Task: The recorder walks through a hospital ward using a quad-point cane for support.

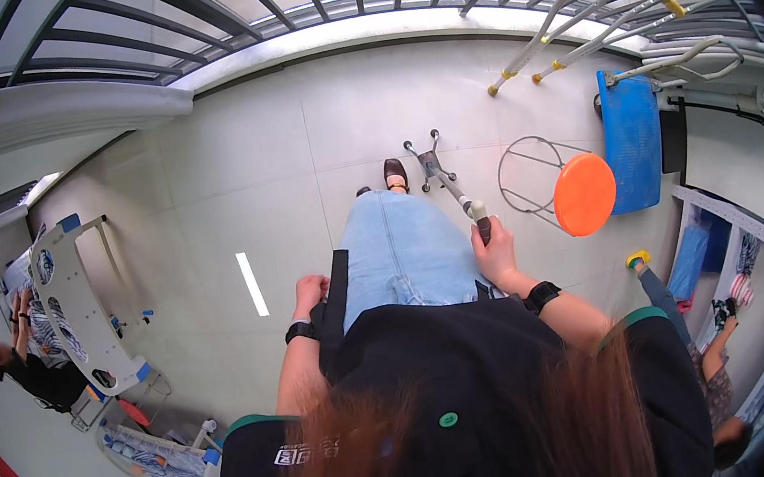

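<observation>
My right hand point(496, 251) is closed around the dark handle of a quad cane point(454, 189), whose small four-legged base rests on the tiled floor just right of my shoes. My left hand point(312, 294) hangs by my left thigh with its fingers curled; whether they are fully closed, or hold anything, I cannot tell. To the right of the cane stands a round stool with an orange seat point(585, 194) and a metal ring base.
Crutches point(532, 59) lean on the barred railing at the upper right. A blue board point(633, 147) stands behind the stool. One person point(716, 368) is by a shelf at right. At left are a hospital bed point(83, 307) and people point(45, 370) beside beds.
</observation>
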Demonstrator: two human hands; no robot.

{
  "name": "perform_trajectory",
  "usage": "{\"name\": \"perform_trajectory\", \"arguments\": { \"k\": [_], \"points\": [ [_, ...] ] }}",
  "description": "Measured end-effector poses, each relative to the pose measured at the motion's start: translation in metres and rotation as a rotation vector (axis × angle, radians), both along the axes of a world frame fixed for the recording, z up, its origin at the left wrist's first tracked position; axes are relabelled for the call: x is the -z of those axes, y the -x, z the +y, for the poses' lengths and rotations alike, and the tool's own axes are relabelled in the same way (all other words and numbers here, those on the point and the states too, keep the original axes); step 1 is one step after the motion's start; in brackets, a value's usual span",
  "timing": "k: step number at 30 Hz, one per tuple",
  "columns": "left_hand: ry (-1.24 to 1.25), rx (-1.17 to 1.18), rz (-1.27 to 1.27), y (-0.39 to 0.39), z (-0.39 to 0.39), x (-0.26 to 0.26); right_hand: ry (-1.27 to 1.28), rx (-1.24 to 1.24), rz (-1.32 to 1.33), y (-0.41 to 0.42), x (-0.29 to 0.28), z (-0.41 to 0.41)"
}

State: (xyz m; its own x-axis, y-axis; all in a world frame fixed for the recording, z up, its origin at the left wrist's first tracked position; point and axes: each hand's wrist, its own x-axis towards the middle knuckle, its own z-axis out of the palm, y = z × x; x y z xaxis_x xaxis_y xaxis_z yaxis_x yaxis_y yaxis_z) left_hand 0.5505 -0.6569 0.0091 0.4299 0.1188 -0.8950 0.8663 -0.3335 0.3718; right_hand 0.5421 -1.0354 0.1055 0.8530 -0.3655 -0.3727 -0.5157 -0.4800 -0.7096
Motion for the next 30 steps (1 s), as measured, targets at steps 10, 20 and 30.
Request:
{"name": "perform_trajectory", "arguments": {
  "k": [10,20,30],
  "points": [
    [0.046,-0.011,0.034,-0.067,0.023,-0.008,0.053,0.015,-0.018,0.003,0.005,0.002],
    [0.044,0.276,-0.117,-0.132,0.0,-0.025,0.099,0.068,-0.011,0.002,0.005,-0.004],
    [0.18,0.123,-0.088,-0.178,-0.006,-0.011,0.152,0.094,-0.054,-0.063,-0.018,-0.023]
  ]
}}
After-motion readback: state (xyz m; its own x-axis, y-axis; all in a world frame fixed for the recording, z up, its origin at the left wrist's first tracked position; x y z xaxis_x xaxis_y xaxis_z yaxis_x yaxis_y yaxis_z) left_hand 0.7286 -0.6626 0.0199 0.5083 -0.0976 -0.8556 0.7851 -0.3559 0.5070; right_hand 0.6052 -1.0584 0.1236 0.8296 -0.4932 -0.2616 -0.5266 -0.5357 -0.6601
